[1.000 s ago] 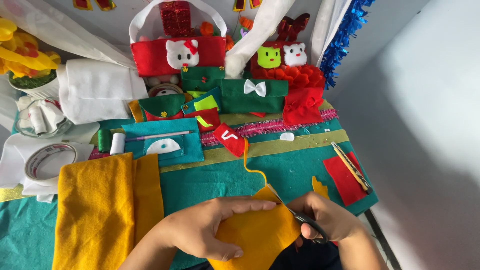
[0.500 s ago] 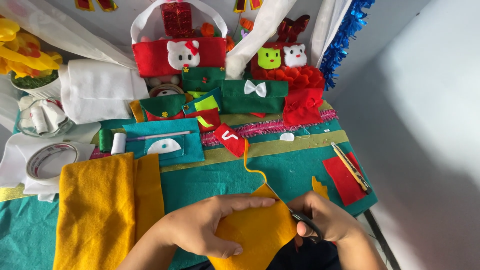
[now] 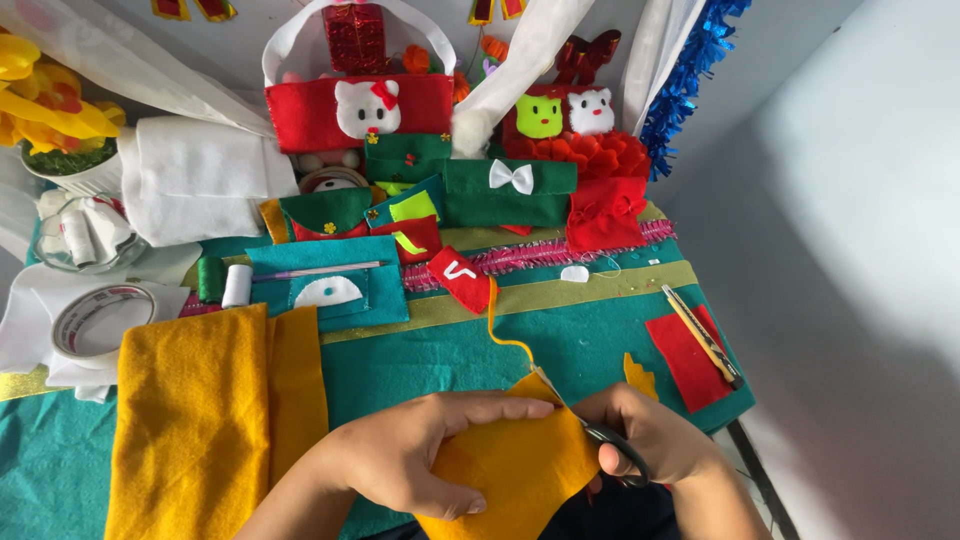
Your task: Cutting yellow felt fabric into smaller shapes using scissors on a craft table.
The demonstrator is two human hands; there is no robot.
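— What have the hands got hold of?

— The left hand is closed on a piece of orange-yellow felt, fingers laid over its upper edge and the thumb curled underneath, low in the middle of the view, just in front of the teal felt table cover. The right hand is wrapped round a pair of black-handled scissors, fingers through the loops; the blades meet the felt's upper right edge (how far apart the blades are, I cannot tell).

— Anything trailing from the piece?

— A thin curling strip of the same felt runs up from its top corner toward a small red felt stocking on the cover.

— And around it?

— To the left lies a large folded sheet of yellow felt, well apart from the hands. Beyond it sit a roll of clear tape, a green spool and a white spool, and a teal felt pouch with a pen across it. To the right, a red felt square carries a yellow utility knife, with a small yellow scrap beside it.

— The back of the table?

— Finished felt pieces: a red bag with a white cat face, green pouches, one with a white bow, and a red flower-covered piece. Blue tinsel hangs at the right.
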